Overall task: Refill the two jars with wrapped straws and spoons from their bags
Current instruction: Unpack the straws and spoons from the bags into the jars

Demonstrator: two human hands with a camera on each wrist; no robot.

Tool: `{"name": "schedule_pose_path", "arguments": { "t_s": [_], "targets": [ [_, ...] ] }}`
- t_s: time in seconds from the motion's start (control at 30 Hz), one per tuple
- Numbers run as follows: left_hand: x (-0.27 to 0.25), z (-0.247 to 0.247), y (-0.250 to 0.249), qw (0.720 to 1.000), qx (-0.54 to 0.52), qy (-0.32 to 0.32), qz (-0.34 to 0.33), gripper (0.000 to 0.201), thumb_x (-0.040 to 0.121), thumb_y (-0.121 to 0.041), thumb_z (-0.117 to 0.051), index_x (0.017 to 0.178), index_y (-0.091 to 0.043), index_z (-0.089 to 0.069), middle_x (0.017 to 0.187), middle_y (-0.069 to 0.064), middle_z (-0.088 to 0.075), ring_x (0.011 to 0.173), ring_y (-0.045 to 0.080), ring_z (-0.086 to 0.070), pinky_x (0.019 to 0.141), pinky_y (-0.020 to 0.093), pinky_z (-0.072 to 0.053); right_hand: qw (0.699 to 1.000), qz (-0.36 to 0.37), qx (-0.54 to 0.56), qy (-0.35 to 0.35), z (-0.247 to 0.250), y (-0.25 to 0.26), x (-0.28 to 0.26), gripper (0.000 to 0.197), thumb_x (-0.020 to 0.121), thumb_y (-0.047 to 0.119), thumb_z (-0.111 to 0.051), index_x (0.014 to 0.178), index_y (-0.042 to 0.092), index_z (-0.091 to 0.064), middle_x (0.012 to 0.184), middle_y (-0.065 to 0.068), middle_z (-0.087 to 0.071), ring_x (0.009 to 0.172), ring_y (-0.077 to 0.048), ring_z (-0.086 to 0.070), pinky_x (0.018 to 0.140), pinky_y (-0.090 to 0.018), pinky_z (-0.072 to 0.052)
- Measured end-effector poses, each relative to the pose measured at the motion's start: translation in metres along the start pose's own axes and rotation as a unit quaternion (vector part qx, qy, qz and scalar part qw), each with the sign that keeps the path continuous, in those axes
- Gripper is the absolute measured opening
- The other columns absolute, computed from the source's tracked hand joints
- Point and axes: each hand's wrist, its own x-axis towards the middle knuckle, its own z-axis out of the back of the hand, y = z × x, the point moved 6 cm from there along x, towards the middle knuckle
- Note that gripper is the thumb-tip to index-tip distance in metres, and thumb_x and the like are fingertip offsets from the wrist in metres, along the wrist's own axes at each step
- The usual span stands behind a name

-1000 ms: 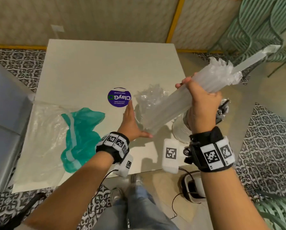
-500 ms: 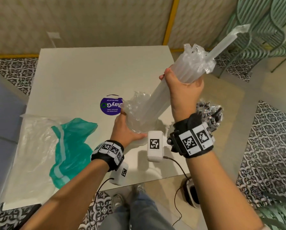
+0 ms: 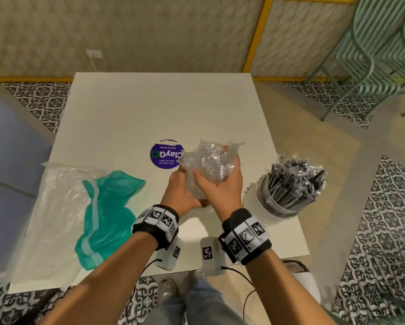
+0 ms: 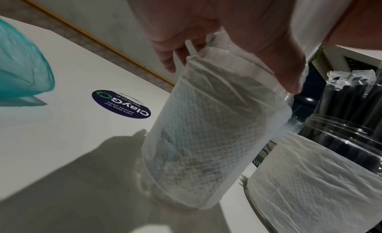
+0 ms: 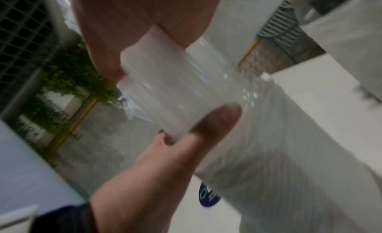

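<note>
A paper-lined clear jar (image 4: 217, 138) stands near the table's front middle. In it stands a bundle of long, translucent, clear-wrapped pieces (image 3: 210, 160); whether they are straws or spoons I cannot tell. My left hand (image 3: 181, 190) grips the jar's left side near its top. My right hand (image 3: 220, 184) is curled round the bundle (image 5: 175, 92) just above the rim, and both hands hide most of the jar in the head view. To the right, a second paper-lined jar (image 3: 274, 205) is packed with black wrapped sticks (image 3: 295, 179).
A crumpled green plastic bag (image 3: 107, 212) lies on a flat clear bag (image 3: 51, 202) at the front left of the white table (image 3: 149, 109). A round purple sticker (image 3: 165, 154) sits just beyond the hands. Green metal chairs (image 3: 379, 55) stand at the far right.
My right hand swung the bundle from a high tilt at the right down upright into the jar. My left hand closed round the jar. The black-stick jar is now uncovered.
</note>
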Motion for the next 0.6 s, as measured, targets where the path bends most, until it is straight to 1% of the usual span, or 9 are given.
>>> {"name": "schedule_pose_path", "arguments": {
  "t_s": [0.07, 0.13, 0.17, 0.23, 0.3, 0.37, 0.47, 0.53, 0.6],
  "targets": [
    [-0.003, 0.001, -0.005, 1.000, -0.002, 0.004, 0.000, 0.080, 0.050, -0.040, -0.083, 0.121, -0.025, -0.049, 0.113, -0.013, -0.058, 0.101, -0.002, -0.058, 0.092, 0.029, -0.053, 0.996, 0.060, -0.039, 0.053, 0.002, 0.018, 0.002, 0.090, 0.063, 0.024, -0.088, 0.131, 0.045, -0.033, 0.124, 0.039, -0.045, 0.115, 0.019, -0.046, 0.094, -0.005, -0.041],
    [-0.003, 0.001, -0.010, 1.000, 0.007, 0.010, -0.014, 0.084, 0.048, -0.045, -0.081, 0.122, -0.025, -0.047, 0.112, -0.011, -0.057, 0.104, 0.002, -0.057, 0.093, 0.030, -0.052, 0.991, 0.084, -0.058, 0.081, 0.002, 0.032, 0.004, 0.081, 0.068, 0.039, -0.081, 0.131, 0.055, -0.033, 0.132, 0.028, -0.048, 0.123, 0.005, -0.049, 0.101, -0.016, -0.043],
    [-0.005, 0.003, -0.011, 1.000, 0.016, 0.008, -0.009, 0.089, 0.044, -0.045, -0.083, 0.122, -0.025, -0.045, 0.111, -0.008, -0.056, 0.106, 0.008, -0.055, 0.092, 0.031, -0.051, 0.991, 0.094, -0.057, 0.080, 0.001, 0.034, 0.007, 0.066, 0.073, 0.041, -0.076, 0.128, 0.052, -0.042, 0.129, 0.016, -0.057, 0.119, -0.003, -0.055, 0.100, -0.024, -0.047],
    [-0.004, 0.004, -0.012, 1.000, 0.028, 0.010, -0.003, 0.093, 0.041, -0.043, -0.087, 0.121, -0.020, -0.045, 0.108, -0.006, -0.053, 0.107, 0.014, -0.051, 0.091, 0.031, -0.048, 0.988, 0.131, -0.067, 0.050, 0.001, 0.035, 0.011, 0.032, 0.082, 0.032, -0.067, 0.113, 0.031, -0.063, 0.112, 0.004, -0.067, 0.105, -0.007, -0.062, 0.095, -0.028, -0.050],
    [-0.005, 0.005, -0.013, 0.999, 0.040, 0.008, -0.013, 0.094, 0.039, -0.050, -0.084, 0.121, -0.021, -0.047, 0.110, -0.004, -0.057, 0.106, 0.016, -0.055, 0.092, 0.035, -0.051, 0.976, 0.180, -0.121, 0.014, 0.003, 0.029, 0.012, 0.023, 0.084, 0.026, -0.059, 0.099, 0.015, -0.071, 0.106, 0.001, -0.069, 0.101, -0.004, -0.060, 0.094, -0.018, -0.044],
    [-0.008, 0.005, -0.023, 0.998, 0.043, 0.007, -0.042, 0.091, 0.042, -0.045, -0.084, 0.121, -0.018, -0.050, 0.114, 0.002, -0.060, 0.106, 0.018, -0.056, 0.095, 0.035, -0.049, 0.953, 0.218, -0.209, -0.001, 0.005, 0.014, 0.009, 0.025, 0.083, 0.024, -0.056, 0.098, 0.013, -0.072, 0.115, 0.001, -0.067, 0.114, -0.004, -0.051, 0.102, -0.009, -0.031],
    [-0.017, 0.003, -0.039, 0.998, 0.024, 0.003, -0.052, 0.085, 0.051, -0.024, -0.087, 0.125, -0.009, -0.048, 0.115, 0.006, -0.055, 0.105, 0.016, -0.047, 0.097, 0.029, -0.040, 0.930, 0.256, -0.265, 0.024, 0.007, -0.008, 0.003, 0.024, 0.088, 0.019, -0.056, 0.108, 0.012, -0.067, 0.140, -0.008, -0.052, 0.141, -0.010, -0.025, 0.117, -0.020, -0.017],
    [-0.020, -0.001, -0.038, 0.998, 0.026, -0.002, -0.049, 0.088, 0.050, -0.028, -0.086, 0.126, -0.011, -0.045, 0.117, 0.004, -0.055, 0.108, 0.019, -0.048, 0.099, 0.033, -0.042, 0.936, 0.233, -0.256, 0.057, 0.007, -0.012, 0.004, 0.031, 0.088, 0.022, -0.058, 0.119, 0.016, -0.061, 0.149, -0.007, -0.040, 0.144, -0.011, -0.019, 0.121, -0.029, -0.012],
    [-0.021, -0.006, -0.030, 0.999, 0.032, 0.012, -0.023, 0.094, 0.048, -0.033, -0.086, 0.127, -0.013, -0.041, 0.118, 0.005, -0.053, 0.114, 0.023, -0.046, 0.101, 0.037, -0.042, 0.957, 0.194, -0.198, 0.086, 0.012, -0.007, 0.003, 0.062, 0.083, 0.020, -0.071, 0.137, 0.028, -0.041, 0.156, -0.005, -0.027, 0.146, -0.016, -0.022, 0.120, -0.032, -0.020]
  ]
}}
